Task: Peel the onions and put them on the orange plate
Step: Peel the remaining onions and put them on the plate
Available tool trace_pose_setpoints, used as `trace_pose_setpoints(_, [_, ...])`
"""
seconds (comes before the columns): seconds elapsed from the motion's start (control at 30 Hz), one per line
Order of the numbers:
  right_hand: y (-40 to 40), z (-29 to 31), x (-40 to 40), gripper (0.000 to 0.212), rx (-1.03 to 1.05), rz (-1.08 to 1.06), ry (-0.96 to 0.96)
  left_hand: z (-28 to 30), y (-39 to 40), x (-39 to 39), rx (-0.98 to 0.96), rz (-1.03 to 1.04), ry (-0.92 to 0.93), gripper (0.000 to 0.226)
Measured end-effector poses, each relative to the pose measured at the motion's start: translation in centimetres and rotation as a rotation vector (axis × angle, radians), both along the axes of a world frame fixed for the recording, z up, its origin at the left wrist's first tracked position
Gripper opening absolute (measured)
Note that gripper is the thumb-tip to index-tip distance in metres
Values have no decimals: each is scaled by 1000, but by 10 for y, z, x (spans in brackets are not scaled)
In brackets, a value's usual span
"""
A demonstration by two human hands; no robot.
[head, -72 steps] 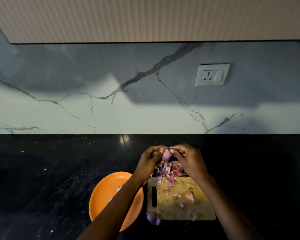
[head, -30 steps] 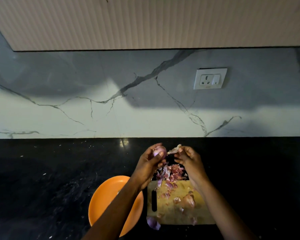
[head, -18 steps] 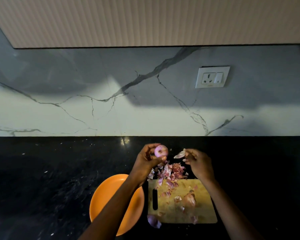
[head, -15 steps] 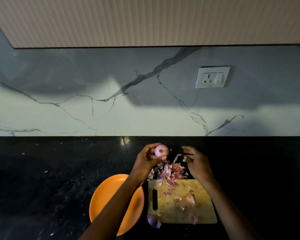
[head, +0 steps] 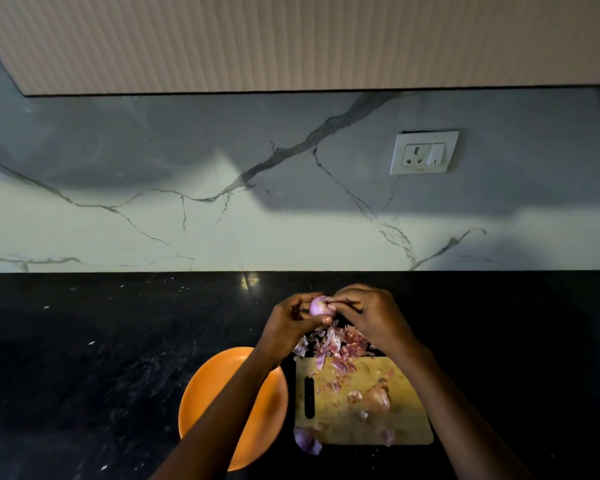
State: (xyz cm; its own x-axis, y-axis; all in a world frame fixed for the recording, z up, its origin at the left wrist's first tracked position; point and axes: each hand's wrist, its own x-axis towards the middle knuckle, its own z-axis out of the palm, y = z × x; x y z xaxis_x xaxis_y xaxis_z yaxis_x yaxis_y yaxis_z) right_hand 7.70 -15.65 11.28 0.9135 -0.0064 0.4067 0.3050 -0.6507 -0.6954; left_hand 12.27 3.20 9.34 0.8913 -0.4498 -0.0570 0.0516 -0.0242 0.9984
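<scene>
So the person's got a small, round, pale purple onion [head: 318, 306] held up over the black stone counter [head: 101, 341], just past the far edge of the wooden cutting board [head: 395, 420]. The left hand [head: 288, 323] has its fingers curled around the onion, thumb underneath. The right hand [head: 371, 313] is right up against it, fingertips pinching at the top of the onion; whether they've actually got hold of a bit of skin is too small to tell.

Under the hands there's a messy heap of pink-purple onion skins [head: 340, 346] spilling from the counter onto the board's far edge. A brownish unpeeled onion [head: 378, 400] sits on the board, and a loose purple onion piece [head: 307, 441] lies at its near-left corner. The round orange plate [head: 201, 400] is just left of the board, partly covered by the left forearm. A white wall socket [head: 424, 152] is on the marble backsplash.
</scene>
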Motion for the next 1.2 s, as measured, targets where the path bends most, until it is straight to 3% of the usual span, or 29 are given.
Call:
trace_pose_setpoints(0.5, [-4,-4,-3,16,243,-4,136,6,0,-2,12,-23,-42,45])
trace_pose_setpoints(0.8, [-11,-7,-2,12,54,30,48,6,3,4,109,-65,-101,47])
trace_pose_setpoints(1.2, [-12,-7,-2,14,58,47,89,6,4,0,114,-77,-95,45])
